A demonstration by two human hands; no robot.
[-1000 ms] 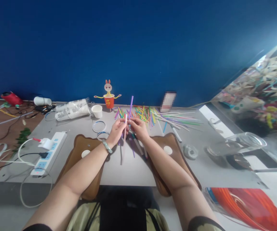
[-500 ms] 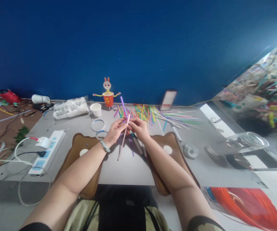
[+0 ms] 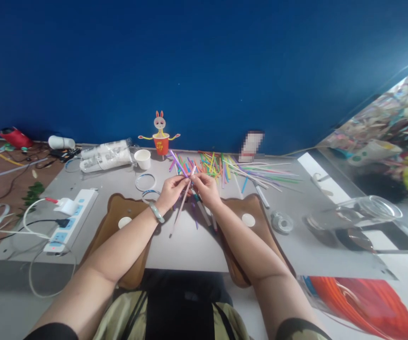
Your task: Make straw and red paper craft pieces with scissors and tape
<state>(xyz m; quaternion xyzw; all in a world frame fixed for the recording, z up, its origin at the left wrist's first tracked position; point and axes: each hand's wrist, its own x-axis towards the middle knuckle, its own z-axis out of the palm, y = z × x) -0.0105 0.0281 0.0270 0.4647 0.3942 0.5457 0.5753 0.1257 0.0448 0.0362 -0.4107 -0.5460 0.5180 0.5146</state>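
My two hands meet over the middle of the table, fingers pinched together. A long, thin, pale pink stick (image 3: 179,215), like a straw, slants down between them toward me. A purple stick (image 3: 178,163) juts up and left from the fingertips and crosses the pink one near its top. My left hand (image 3: 174,192) is closed at the crossing, with a bracelet on its wrist. Closed at the same spot is my right hand (image 3: 205,187); which stick each hand grips is partly hidden by fingers. Markers (image 3: 201,208) lie under the right hand.
Behind my hands lies a pile of coloured sticks (image 3: 212,164). Left are a red cup with a rabbit figure (image 3: 161,144), a white paper cup (image 3: 142,159), bagged cups (image 3: 106,156) and a power strip (image 3: 71,221). Clear tape (image 3: 282,222) and a glass jug (image 3: 352,212) are right.
The purple stick has tilted further left and lower, now crossing the pink stick. The pink stick's lower end has swung slightly left. Both hands stay together in nearly the same place.
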